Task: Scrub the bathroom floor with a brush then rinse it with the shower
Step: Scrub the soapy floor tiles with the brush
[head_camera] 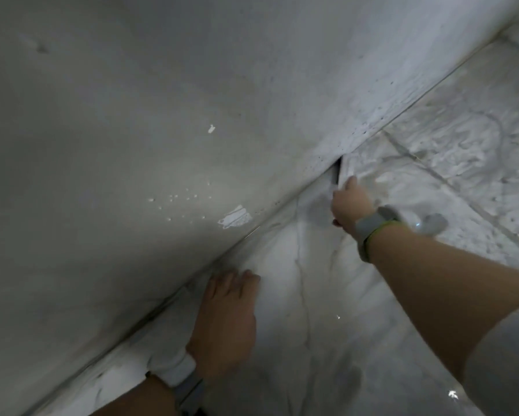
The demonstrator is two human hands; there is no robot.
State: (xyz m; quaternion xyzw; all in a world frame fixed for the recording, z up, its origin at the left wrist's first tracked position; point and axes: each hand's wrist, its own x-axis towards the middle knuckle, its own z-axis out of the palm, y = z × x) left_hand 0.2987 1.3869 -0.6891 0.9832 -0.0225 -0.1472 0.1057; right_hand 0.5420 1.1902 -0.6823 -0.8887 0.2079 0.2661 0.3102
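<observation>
Wet marbled floor (pixel 432 163), right hand (pixel 349 205) grip clamped on dark brush (pixel 336 172), left hand (pixel 225 319) flat, fingers apart

Wet glossy marble-like floor (pixel 327 295); matt, perhaps painted, wall (pixel 132 115).

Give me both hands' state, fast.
Left hand: open, fingers flat on the wet floor.
Right hand: gripping a dark object, probably the brush, at the wall's base.

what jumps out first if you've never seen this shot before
Two bare arms reach across a wet, soapy marble floor toward the base of a grey wall. The right hand grips a dark brush at the wall-floor seam, mid-frame; the left hand presses flat on the floor below.
</observation>
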